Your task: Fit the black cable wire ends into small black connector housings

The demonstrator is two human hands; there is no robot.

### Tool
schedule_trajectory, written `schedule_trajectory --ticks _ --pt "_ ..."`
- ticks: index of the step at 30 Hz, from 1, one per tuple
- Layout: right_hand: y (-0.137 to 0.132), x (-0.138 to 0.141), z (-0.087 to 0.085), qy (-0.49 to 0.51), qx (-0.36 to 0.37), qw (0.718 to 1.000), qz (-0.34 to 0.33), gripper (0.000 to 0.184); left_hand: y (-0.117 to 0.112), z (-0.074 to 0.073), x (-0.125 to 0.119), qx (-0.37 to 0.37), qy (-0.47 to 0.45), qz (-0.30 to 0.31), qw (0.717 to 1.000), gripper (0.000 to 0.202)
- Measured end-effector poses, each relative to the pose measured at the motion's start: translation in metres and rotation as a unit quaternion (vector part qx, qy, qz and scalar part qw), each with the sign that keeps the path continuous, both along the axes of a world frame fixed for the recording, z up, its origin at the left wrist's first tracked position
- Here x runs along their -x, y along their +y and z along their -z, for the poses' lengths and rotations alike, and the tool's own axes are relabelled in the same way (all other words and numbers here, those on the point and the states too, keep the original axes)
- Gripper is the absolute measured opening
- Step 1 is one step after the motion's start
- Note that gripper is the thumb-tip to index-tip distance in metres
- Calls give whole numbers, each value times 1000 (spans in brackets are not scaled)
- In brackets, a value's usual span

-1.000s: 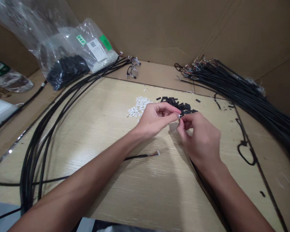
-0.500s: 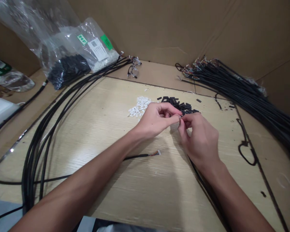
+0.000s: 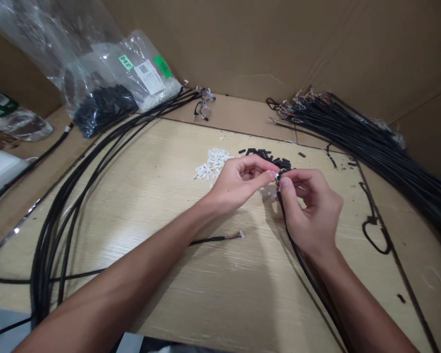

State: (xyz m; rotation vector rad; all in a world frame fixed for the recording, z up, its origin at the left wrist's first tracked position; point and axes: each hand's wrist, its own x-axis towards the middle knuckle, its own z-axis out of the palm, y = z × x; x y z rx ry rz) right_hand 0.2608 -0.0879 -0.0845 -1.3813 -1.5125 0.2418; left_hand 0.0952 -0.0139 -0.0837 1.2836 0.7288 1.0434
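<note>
My left hand (image 3: 238,184) and my right hand (image 3: 310,208) meet over the wooden board (image 3: 161,196), fingertips pinched together on the end of a thin black cable (image 3: 301,264). The cable runs from the pinch back along my right forearm. A small white connector shows between my left thumb and finger at the cable's tip. Just behind the hands lie a pile of small white connector housings (image 3: 212,164) and a pile of short black tube pieces (image 3: 270,157). Another cable end with a white connector (image 3: 238,235) lies on the board under my left wrist.
Long black cables (image 3: 62,206) loop along the left side. A thick bundle of black cables (image 3: 371,142) lies at the right. Clear plastic bags (image 3: 106,88) with black and white parts sit at the back left. Cardboard walls (image 3: 264,44) enclose the board. A black loop (image 3: 373,228) lies right.
My right hand has turned palm inward and lifted slightly, so the black cable under it now shows. My left hand keeps its pinch in the same place.
</note>
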Motion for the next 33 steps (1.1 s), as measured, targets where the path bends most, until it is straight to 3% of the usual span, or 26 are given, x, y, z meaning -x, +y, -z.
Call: schedule_trajectory --ticks 4,7,18,23,33 --pt "5 -3 1 148 60 985 -69 15 0 -2 0 -3 -29 13 999 12" --pt "8 -4 0 198 88 971 -103 20 0 -2 0 1 -40 16 999 14" --pt "8 0 -4 200 81 971 -104 25 -1 -3 -1 -4 -21 6 1000 9" --pt "5 -2 -5 146 71 984 -78 17 -1 -2 -1 -4 -2 -4 1000 9" --pt "1 -5 -2 -86 -21 996 -26 5 1 0 -1 0 20 -14 1000 5"
